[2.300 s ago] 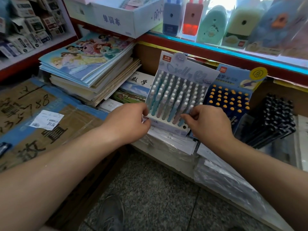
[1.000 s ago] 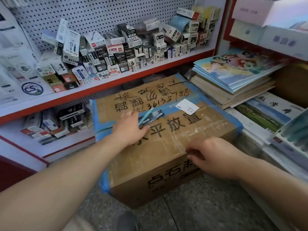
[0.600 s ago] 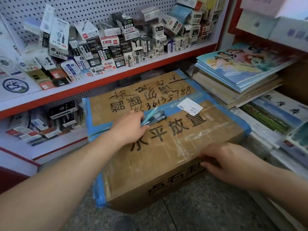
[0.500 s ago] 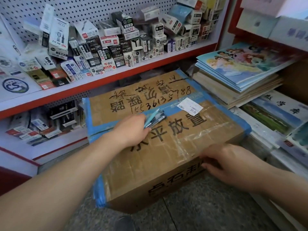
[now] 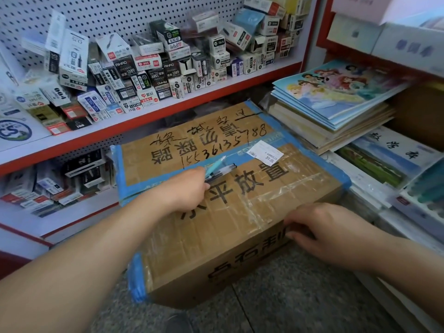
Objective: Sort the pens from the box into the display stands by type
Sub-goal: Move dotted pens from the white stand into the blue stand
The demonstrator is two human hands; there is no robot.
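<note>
Left hand [image 5: 189, 188] fingers pinching pens [image 5: 222, 168] atop cardboard box [image 5: 240, 212], right hand [image 5: 329, 229] fingers curled over its edge

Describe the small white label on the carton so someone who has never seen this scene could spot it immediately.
Start at the big brown carton on the floor. On its top, right of the pens held in the left hand, lies the white label. It is the only printed white paper among black handwriting and blue tape.
</note>
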